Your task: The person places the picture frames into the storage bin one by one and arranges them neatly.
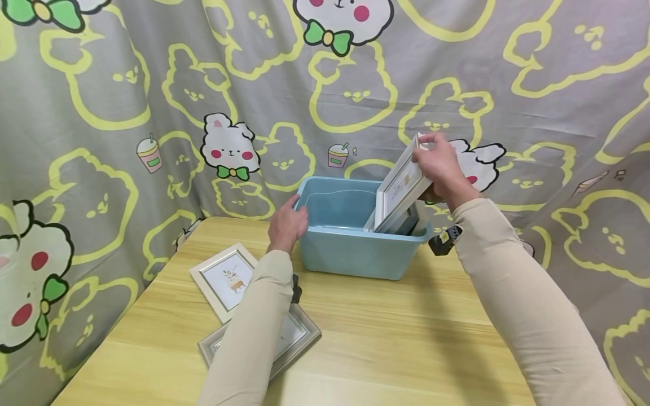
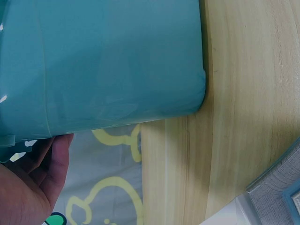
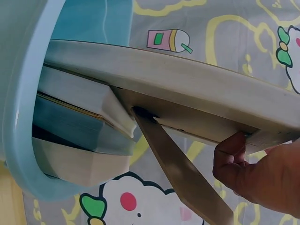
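Observation:
A blue plastic bin [image 1: 355, 254] stands on the table. My left hand [image 1: 288, 224] grips its left rim, and in the left wrist view the fingers of that hand [image 2: 35, 178] curl at the bin's edge. My right hand [image 1: 440, 166] pinches the upper end of a white picture frame [image 1: 401, 189], which leans tilted with its lower end inside the bin's right side. In the right wrist view my right hand [image 3: 258, 173] holds that frame [image 3: 178, 75] by its edge, its back stand [image 3: 176, 173] swung out. Several other frames [image 3: 84, 161] stand beside it in the bin.
On the table [image 1: 396, 338], left of the bin, lie a cream frame [image 1: 207, 282] with a plant picture and a silver-grey frame [image 1: 304, 344], partly under my left forearm. A patterned grey curtain [image 1: 284, 101] hangs behind and at both sides.

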Action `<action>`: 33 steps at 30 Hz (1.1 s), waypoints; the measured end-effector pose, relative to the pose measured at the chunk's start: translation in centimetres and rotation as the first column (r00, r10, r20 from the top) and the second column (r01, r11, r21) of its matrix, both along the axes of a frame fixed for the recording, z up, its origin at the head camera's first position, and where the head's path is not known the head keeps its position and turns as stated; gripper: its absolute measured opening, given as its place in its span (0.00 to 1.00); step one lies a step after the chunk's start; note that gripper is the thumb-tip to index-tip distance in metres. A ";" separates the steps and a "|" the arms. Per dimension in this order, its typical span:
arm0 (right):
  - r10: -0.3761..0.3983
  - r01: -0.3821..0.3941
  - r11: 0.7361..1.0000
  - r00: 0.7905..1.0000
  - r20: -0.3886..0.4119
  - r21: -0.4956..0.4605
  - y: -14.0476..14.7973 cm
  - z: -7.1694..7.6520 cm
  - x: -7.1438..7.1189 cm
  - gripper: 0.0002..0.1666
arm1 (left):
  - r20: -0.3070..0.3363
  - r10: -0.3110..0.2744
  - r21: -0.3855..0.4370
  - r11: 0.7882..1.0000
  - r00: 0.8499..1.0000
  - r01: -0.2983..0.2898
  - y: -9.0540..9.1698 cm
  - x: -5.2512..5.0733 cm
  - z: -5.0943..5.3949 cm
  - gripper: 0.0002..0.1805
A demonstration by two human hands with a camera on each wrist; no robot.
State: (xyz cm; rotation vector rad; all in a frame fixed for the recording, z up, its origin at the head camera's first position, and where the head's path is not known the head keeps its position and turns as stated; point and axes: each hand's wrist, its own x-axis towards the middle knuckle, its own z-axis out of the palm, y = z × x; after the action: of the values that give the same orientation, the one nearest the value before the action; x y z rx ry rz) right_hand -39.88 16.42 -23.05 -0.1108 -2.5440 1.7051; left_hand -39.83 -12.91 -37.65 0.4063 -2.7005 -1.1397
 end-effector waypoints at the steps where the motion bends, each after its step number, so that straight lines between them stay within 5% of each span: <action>1: 0.001 -0.001 1.000 1.000 0.003 0.002 -0.1 0.0 0.0 0.32 | 0.001 -0.001 0.002 1.000 1.000 0.001 0.0 0.0 0.0 0.30; 8: 0.001 -0.001 1.000 0.999 0.045 -0.013 -0.5 -0.3 -0.1 0.33 | 0.006 -0.002 -0.003 1.000 1.000 0.002 0.1 0.1 0.1 0.30; 19: -0.030 0.030 0.998 1.000 -0.008 0.062 -1.4 -1.1 -0.9 0.32 | 0.003 0.003 0.008 1.000 1.000 -0.003 0.2 0.0 0.0 0.30; 28: -0.075 0.084 0.957 0.996 -0.045 0.278 -1.8 -1.3 -1.0 0.32 | 0.011 0.002 0.013 1.000 1.000 -0.003 0.2 0.1 0.2 0.30; 33: -0.056 0.058 0.946 0.998 -0.016 0.320 -1.9 -1.4 -1.0 0.34 | 0.006 0.011 0.010 1.000 1.000 -0.011 0.2 0.1 0.2 0.29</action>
State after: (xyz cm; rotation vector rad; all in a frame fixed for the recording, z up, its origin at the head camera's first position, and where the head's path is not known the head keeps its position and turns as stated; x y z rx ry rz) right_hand -40.91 14.56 -24.45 -0.1554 -2.7413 1.2480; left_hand -39.78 -12.68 -37.41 0.4259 -2.6950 -1.1516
